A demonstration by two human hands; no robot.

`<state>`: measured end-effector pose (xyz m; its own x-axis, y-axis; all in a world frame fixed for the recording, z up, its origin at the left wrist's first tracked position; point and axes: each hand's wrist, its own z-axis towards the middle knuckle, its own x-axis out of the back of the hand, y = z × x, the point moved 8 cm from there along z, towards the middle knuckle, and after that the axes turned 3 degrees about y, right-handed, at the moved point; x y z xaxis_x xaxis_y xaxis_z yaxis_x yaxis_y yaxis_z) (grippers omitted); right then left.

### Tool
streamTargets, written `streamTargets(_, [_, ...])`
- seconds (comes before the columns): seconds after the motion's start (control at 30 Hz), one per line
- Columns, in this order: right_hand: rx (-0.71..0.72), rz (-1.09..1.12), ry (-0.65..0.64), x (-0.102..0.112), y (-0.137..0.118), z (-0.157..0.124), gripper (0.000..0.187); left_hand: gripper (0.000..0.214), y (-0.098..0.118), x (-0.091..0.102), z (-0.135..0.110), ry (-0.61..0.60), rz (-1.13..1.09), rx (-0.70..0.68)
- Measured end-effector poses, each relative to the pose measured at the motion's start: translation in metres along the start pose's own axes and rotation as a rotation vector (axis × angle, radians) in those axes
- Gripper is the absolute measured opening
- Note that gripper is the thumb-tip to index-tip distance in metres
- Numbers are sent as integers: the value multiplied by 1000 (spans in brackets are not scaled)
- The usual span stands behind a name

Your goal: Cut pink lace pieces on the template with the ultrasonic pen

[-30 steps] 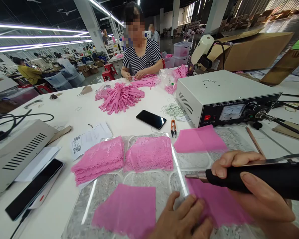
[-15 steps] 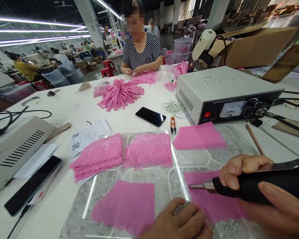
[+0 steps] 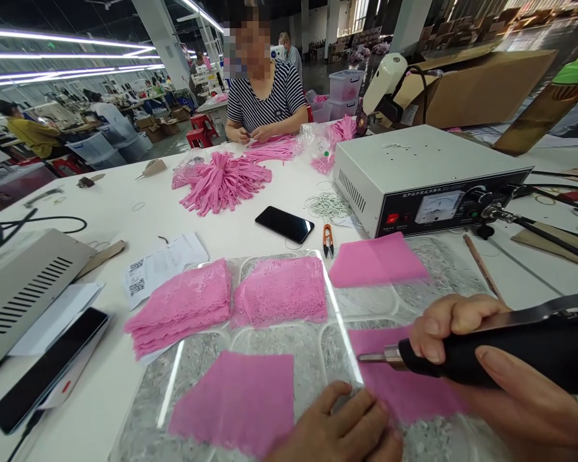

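Note:
My right hand [image 3: 510,372] is wrapped round the black grip of a handheld ultrasonic welder [image 3: 462,359]. Its metal tip points left, over a pink fabric piece [image 3: 414,398] on the clear template sheet [image 3: 289,340]; whether it touches the cloth I cannot tell. At that piece's lower left edge, my left hand [image 3: 341,427] rests with bent, slightly parted fingers, their tips down by the cloth. Left of it lies another pink piece [image 3: 236,401] with a scalloped lower edge. Two stacks of pink lace, a left stack [image 3: 183,305] and a middle stack [image 3: 282,292], and a flat pink piece [image 3: 378,262] lie farther back.
Behind the sheet are a black phone [image 3: 284,224], orange thread snips [image 3: 328,240] and a control box [image 3: 433,173] with a meter. Another phone [image 3: 48,369] lies left. Pink straps [image 3: 224,183] are heaped before a seated person [image 3: 267,96]. A pencil [image 3: 482,266] lies right.
The whole view has shifted slightly, so most things sit a little farther left. Both hands and the welder keep nearly the same place over the fabric.

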<state>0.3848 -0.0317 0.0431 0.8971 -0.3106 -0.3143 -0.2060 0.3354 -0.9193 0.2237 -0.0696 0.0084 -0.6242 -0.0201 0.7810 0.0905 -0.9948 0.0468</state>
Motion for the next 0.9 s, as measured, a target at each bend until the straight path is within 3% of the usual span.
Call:
streamTargets(0.17, [72,41,-23,3,-8,3,13,11,5,1,-1,-2,28,-41])
streamTargets(0.33, [-13,58,-89,1,-10,-6,16,12,8,0,-3,-20,38,-65])
streamTargets(0.53, [-139,84,-18,0,-3,-11,21,13,7,-2,-2,-62,24,-76])
streamTargets(0.77, [-128,116,25,2,0,-17,19,16,5,1,0,-14,26,-66])
streamTargets(0.9, [-96,71,-54,-4,-3,-13,19,12,5,0,2,6,19,-57])
